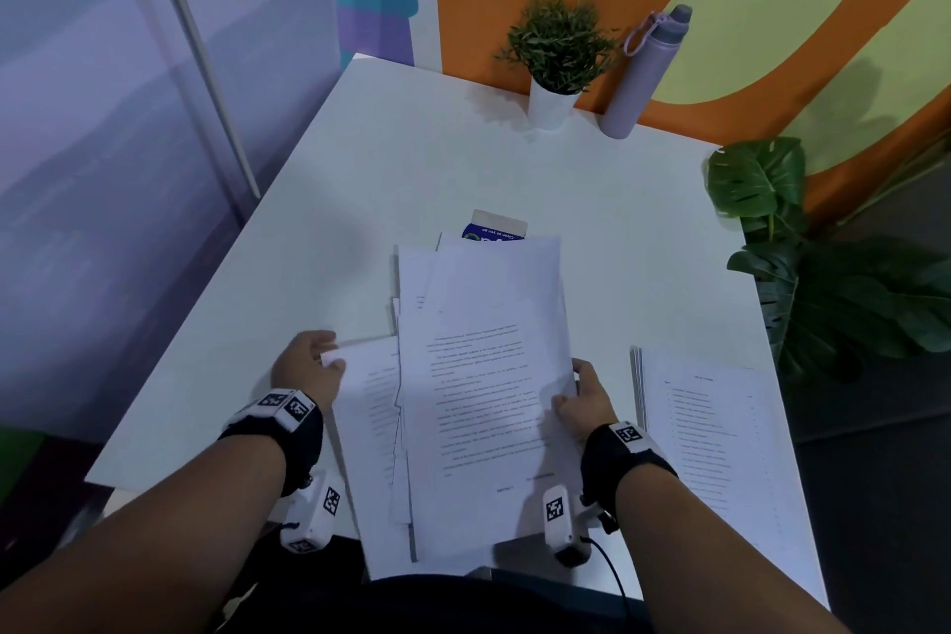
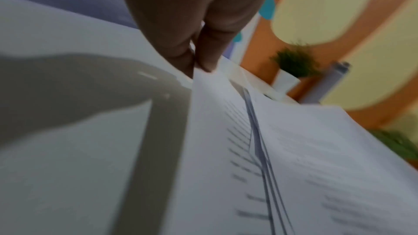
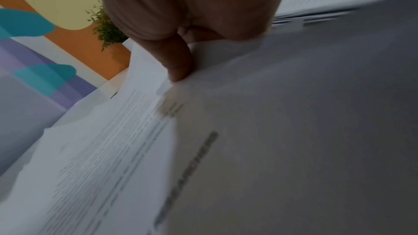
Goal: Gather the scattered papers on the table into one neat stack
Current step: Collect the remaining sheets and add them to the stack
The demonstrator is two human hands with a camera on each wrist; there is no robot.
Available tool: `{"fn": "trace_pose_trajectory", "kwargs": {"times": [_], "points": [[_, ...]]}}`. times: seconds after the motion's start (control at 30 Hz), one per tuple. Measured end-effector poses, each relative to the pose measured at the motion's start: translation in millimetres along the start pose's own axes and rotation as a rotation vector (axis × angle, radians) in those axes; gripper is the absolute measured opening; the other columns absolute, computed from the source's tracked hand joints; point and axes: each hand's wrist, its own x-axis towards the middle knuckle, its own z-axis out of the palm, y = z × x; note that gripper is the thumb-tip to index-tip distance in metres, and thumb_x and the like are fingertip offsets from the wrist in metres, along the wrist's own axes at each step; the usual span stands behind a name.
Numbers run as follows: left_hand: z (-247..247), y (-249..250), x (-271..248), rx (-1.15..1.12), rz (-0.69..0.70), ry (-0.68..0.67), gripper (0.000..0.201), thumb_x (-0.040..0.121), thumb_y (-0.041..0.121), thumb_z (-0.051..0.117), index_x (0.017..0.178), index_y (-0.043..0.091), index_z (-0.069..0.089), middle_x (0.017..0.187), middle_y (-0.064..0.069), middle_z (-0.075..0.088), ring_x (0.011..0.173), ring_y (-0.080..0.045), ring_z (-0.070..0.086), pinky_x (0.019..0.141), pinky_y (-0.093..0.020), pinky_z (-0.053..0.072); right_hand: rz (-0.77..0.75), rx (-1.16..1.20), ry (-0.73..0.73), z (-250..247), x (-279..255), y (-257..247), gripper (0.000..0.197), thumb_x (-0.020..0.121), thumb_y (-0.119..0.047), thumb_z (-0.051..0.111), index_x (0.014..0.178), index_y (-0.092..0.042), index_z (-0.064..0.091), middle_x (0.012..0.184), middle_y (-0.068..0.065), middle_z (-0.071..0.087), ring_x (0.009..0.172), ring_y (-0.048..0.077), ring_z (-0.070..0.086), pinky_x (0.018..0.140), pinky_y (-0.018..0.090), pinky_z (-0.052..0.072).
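Note:
A loose bundle of printed white papers (image 1: pixel 483 386) lies between my hands over the white table (image 1: pixel 411 160), its sheets askew and fanned at the far end. My left hand (image 1: pixel 321 360) pinches the far left corner of the bundle's lowest sheet, thumb on top; the same papers (image 2: pixel 226 131) and left hand (image 2: pixel 194 63) fill the left wrist view. My right hand (image 1: pixel 574 389) grips the right edge, thumb pressed on the top page; in the right wrist view my right hand (image 3: pixel 178 71) holds the papers (image 3: pixel 117 149). A separate neat stack of papers (image 1: pixel 710 438) lies to the right.
A blue and white card (image 1: pixel 496 228) peeks out beyond the bundle's far edge. A small potted plant (image 1: pixel 558 62) and a lilac bottle (image 1: pixel 646 72) stand at the table's back by the painted wall. A large leafy plant (image 1: pixel 823 263) stands off the right edge.

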Motion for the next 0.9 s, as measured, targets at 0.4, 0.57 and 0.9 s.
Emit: {"fn": "trace_pose_trajectory", "kwargs": {"times": [0.4, 0.57, 0.9], "points": [[4, -17, -11, 0.246, -0.098, -0.134, 0.027, 0.088, 0.016, 0.045, 0.062, 0.013, 0.050, 0.069, -0.008, 0.056, 0.061, -0.020, 0.051, 0.065, -0.028, 0.042, -0.053, -0.071, -0.077, 3, -7, 3, 0.070, 0.087, 0.005, 0.040, 0.148, -0.028, 0.023, 0.142, 0.011, 0.047, 0.130, 0.031, 0.044, 0.107, 0.036, 0.035], [1, -19, -4, 0.161, -0.139, -0.109, 0.016, 0.089, 0.012, 0.046, 0.096, 0.004, 0.058, 0.099, -0.017, 0.061, 0.093, -0.034, 0.060, 0.086, -0.041, 0.048, -0.108, -0.117, -0.175, 7, -7, 2, 0.068, 0.087, 0.006, 0.036, 0.146, -0.027, 0.030, 0.143, 0.009, 0.046, 0.135, 0.029, 0.040, 0.110, 0.036, 0.032], [30, -29, -11, -0.015, -0.126, -0.236, 0.062, 0.076, 0.020, 0.067, 0.131, 0.008, 0.040, 0.118, -0.014, 0.061, 0.104, -0.031, 0.060, 0.096, -0.042, 0.048, -0.105, -0.143, -0.020, 27, -6, -3, 0.051, 0.089, 0.000, 0.035, 0.134, -0.021, 0.044, 0.081, -0.001, 0.052, 0.082, 0.022, 0.052, 0.075, 0.026, 0.039]]}}
